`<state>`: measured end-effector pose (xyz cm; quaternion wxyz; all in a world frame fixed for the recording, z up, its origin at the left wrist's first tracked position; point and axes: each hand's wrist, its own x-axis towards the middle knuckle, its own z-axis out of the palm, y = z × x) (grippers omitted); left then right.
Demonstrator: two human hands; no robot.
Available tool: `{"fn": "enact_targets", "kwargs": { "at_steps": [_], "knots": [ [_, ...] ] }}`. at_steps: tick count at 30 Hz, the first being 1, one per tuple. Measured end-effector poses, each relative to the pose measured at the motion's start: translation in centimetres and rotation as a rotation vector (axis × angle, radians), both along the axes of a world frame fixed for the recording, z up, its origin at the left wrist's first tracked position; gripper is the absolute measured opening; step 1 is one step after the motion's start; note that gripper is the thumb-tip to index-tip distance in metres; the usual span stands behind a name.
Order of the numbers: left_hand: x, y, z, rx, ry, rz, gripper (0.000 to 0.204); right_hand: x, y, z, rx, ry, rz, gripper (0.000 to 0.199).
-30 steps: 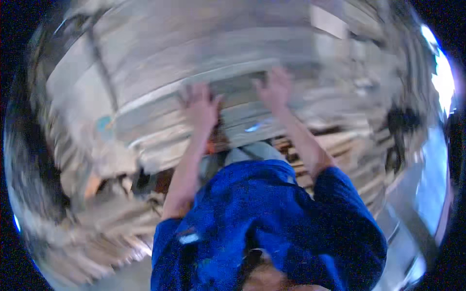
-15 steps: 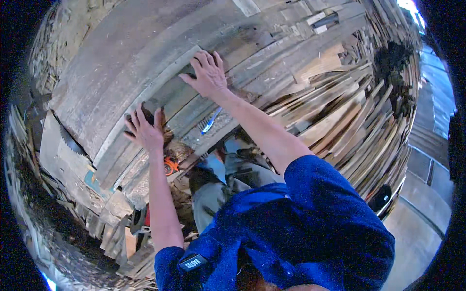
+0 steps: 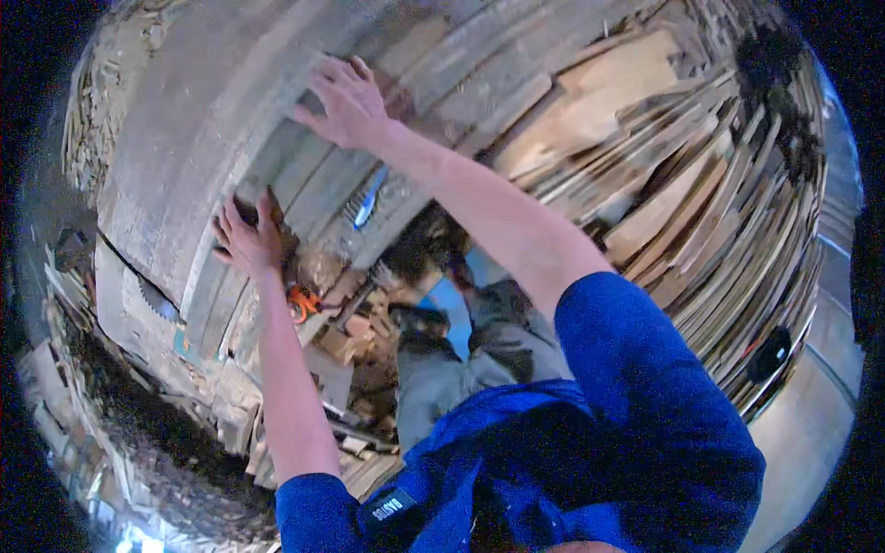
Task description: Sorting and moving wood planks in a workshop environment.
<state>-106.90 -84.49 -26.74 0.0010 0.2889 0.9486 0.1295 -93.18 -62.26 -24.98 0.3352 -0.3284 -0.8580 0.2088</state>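
The left hand (image 3: 247, 243) and right hand (image 3: 348, 107) are resting, fingers spread and ungripping, on a board (image 3: 206, 265) lying along the bench (image 3: 166, 175). It is looking stiff, perhaps heavy, its edges offering hold.

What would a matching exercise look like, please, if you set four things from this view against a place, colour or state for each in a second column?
Column one
1. Right hand
2. Saw blade
3. Trousers
4. Left hand

Column two
A. Greyish, on the person's legs
B. Just above and left of the orange tool in the picture
C. Over the wooden boards, the higher of the two hands in the picture
D. Toothed, toward the picture's left side

Pairs: 1-C, 2-D, 3-A, 4-B
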Motion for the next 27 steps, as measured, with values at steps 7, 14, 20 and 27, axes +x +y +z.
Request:
{"fn": "enact_targets", "kwargs": {
  "at_steps": [7, 14, 20, 27],
  "knots": [
    [-0.5, -0.6, -0.3, -0.04, 0.074, 0.023, 0.084, 10.9, -14.4, 2.8, -1.062, -0.13, 0.55, 0.03],
    [-0.4, 0.3, -1.0, -0.038, 0.083, -0.005, 0.082, 24.5, -30.2, -23.5, -1.22, -0.229, 0.505, 0.03],
    [-0.7, -0.5, -1.9, -0.09, 0.156, 0.0, 0.082, 25.2, -21.7, -29.7, -1.371, -0.249, -0.225, 0.031],
    [-1.9, -0.4, -2.0, -0.001, 0.1, -0.032, 0.08, 23.9, -15.4, -31.9, -1.412, 0.004, -0.426, 0.031]
  ]
}}
